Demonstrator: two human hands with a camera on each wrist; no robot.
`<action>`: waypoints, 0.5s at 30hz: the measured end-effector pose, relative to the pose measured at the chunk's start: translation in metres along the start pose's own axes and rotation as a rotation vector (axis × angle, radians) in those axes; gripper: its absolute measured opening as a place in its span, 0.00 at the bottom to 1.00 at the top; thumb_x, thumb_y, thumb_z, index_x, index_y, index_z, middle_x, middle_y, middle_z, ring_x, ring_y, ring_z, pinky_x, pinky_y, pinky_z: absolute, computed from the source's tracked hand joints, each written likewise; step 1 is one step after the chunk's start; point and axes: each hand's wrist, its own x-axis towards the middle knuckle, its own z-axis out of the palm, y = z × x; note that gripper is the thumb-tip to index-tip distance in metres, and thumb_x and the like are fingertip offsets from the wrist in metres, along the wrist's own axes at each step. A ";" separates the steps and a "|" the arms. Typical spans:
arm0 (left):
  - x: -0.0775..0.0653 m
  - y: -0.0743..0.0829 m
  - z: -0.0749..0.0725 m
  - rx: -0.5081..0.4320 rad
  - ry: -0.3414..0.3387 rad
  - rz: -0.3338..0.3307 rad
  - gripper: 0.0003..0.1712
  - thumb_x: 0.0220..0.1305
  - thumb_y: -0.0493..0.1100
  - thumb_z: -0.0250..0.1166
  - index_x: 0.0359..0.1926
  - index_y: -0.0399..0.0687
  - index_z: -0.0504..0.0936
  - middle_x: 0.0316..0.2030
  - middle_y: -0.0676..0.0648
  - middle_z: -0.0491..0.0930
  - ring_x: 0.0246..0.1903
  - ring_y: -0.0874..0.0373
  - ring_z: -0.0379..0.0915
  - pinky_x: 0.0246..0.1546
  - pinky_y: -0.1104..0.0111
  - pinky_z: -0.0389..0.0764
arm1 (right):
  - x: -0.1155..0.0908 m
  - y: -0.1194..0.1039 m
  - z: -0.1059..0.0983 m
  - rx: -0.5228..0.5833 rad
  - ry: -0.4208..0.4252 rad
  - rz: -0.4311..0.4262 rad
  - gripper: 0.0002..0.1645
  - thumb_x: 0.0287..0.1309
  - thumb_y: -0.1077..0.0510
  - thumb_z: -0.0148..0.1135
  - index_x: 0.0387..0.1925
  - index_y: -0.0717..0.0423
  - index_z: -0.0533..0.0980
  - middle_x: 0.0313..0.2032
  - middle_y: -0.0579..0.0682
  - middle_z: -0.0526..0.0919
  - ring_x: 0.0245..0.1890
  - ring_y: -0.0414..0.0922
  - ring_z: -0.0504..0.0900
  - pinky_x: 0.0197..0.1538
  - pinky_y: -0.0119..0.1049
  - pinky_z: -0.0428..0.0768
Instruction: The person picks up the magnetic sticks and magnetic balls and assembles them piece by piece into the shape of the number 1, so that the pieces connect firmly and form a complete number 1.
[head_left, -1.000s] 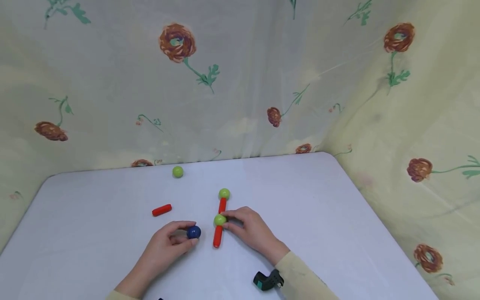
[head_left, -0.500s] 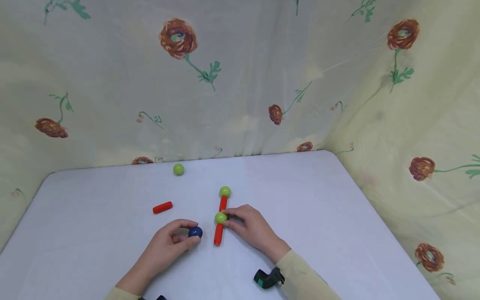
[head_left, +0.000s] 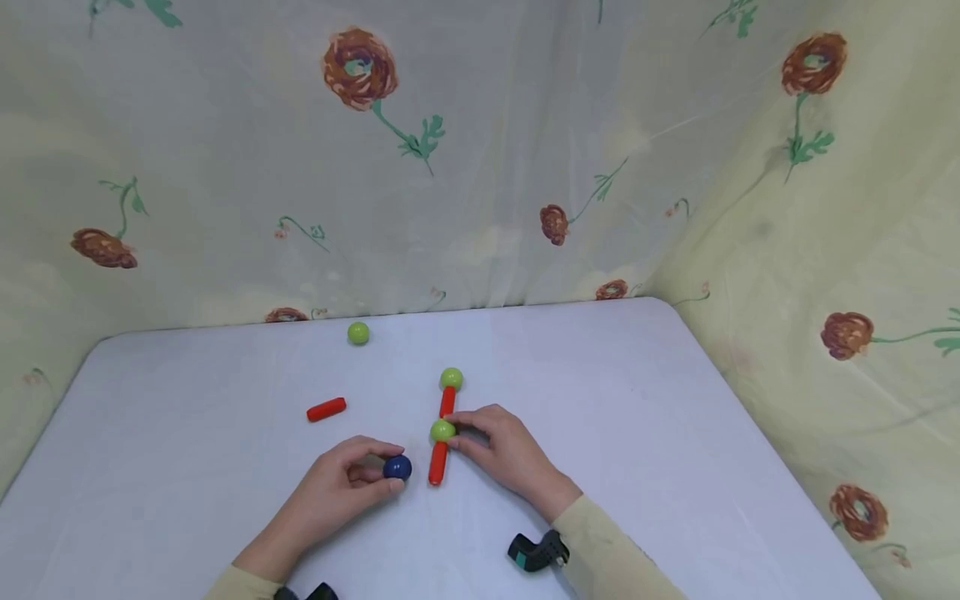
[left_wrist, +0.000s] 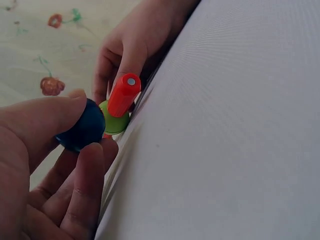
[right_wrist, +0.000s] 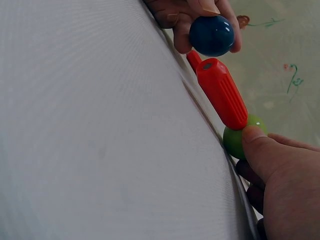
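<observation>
Between thumb and fingers, my left hand (head_left: 337, 483) pinches a dark blue ball (head_left: 397, 467), just left of the near red rod and apart from it. My right hand (head_left: 506, 450) pinches a green ball (head_left: 442, 430) from its right side. From that ball one red rod (head_left: 437, 463) points toward me, its free end showing a small metal disc in both wrist views. A second red rod (head_left: 447, 401) runs away from me to another green ball (head_left: 452, 378). In the right wrist view the blue ball (right_wrist: 212, 36) sits beyond the near rod's free end.
On the white table (head_left: 637, 400), a loose red rod (head_left: 326, 409) lies left of the joined pieces. Another green ball (head_left: 358, 333) is near the back edge. A flowered cloth (head_left: 480, 167) hangs behind and to the right. Dark wrist devices (head_left: 537, 552) sit at both sleeves.
My left hand has brought the blue ball a little to the right, closer to the near red rod. The right hand keeps its pinch on the green ball. The head view tilts slightly.
</observation>
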 end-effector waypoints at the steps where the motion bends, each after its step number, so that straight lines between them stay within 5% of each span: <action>1: 0.000 0.000 0.000 0.001 -0.012 0.004 0.25 0.51 0.58 0.77 0.50 0.60 0.84 0.47 0.53 0.80 0.37 0.59 0.82 0.40 0.69 0.82 | 0.000 0.000 0.000 0.000 0.000 0.003 0.22 0.62 0.43 0.65 0.58 0.38 0.79 0.47 0.34 0.81 0.49 0.34 0.76 0.53 0.35 0.77; 7: 0.001 0.000 -0.001 0.047 -0.060 0.018 0.31 0.49 0.61 0.77 0.54 0.59 0.82 0.50 0.54 0.80 0.39 0.61 0.82 0.40 0.69 0.82 | 0.001 -0.001 0.000 0.002 -0.003 0.015 0.23 0.62 0.43 0.66 0.58 0.38 0.79 0.47 0.34 0.81 0.49 0.34 0.77 0.54 0.36 0.77; 15: -0.001 -0.003 -0.001 0.232 -0.140 0.184 0.21 0.54 0.59 0.74 0.50 0.68 0.85 0.44 0.67 0.81 0.41 0.65 0.76 0.36 0.69 0.77 | 0.002 0.001 0.000 0.008 0.004 0.011 0.22 0.62 0.43 0.66 0.58 0.37 0.80 0.47 0.34 0.81 0.49 0.34 0.76 0.54 0.37 0.76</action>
